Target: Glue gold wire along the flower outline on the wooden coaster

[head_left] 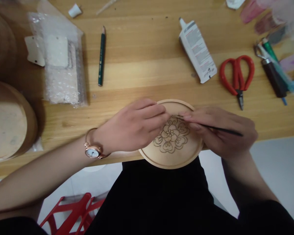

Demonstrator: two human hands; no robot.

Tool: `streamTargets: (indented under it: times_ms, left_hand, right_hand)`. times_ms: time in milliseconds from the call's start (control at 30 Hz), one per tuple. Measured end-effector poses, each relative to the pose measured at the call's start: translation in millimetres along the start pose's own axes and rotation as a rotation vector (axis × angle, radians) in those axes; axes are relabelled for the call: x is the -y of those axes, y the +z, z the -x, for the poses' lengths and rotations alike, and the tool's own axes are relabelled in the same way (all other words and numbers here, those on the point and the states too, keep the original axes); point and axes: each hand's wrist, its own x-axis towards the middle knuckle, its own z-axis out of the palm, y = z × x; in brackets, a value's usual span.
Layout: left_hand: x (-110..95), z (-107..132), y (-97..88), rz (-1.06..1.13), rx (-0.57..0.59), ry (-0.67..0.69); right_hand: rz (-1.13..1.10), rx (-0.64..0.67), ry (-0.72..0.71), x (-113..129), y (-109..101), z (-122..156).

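A round wooden plate (147,153) with a raised rim and a dark-lined flower design (171,135) lies at the table's front edge, overhanging toward my lap. My left hand (134,125) rests over its left side, fingers curled and pinched near the top of the flower; whatever they hold is hidden. From the right, my right hand (225,130) grips slim black tweezers (222,130) like a pen. Their thin tips meet the left fingertips just above the flower's upper petals.
A glue tube (198,52), red-handled pliers (237,76) and a green pencil (102,58) lie beyond the plate. Bubble-wrapped pieces (63,68) and a round wooden block (9,120) stand left. Several pens and tools (274,71) lie far right. A red stool (73,212) is below.
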Motion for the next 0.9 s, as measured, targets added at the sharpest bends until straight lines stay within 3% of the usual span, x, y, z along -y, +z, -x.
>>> streamTargets:
  times_ms: [500,633,733,800,900]
  left_hand:
    - [-2,-1,-1.9,-0.017,0.025,-0.039]
    - [-2,0,-1.4,-0.027,0.025,-0.051]
    - [-2,0,-1.1,-0.014,0.043,-0.056]
    - [-1,0,-1.3,0.001,0.053,-0.051]
    - [-1,0,-1.7,0.005,0.067,-0.048]
  right_hand:
    - [0.014,0.030,-0.018,-2,1,-3]
    - [0.012,0.116,-0.107,-5,-7,-13]
    - [0.015,0.250,-0.160,-6,-14,-22]
    - [0.031,0.293,-0.079,-4,-14,-26]
    - [0.094,0.173,0.158,-2,-8,-24]
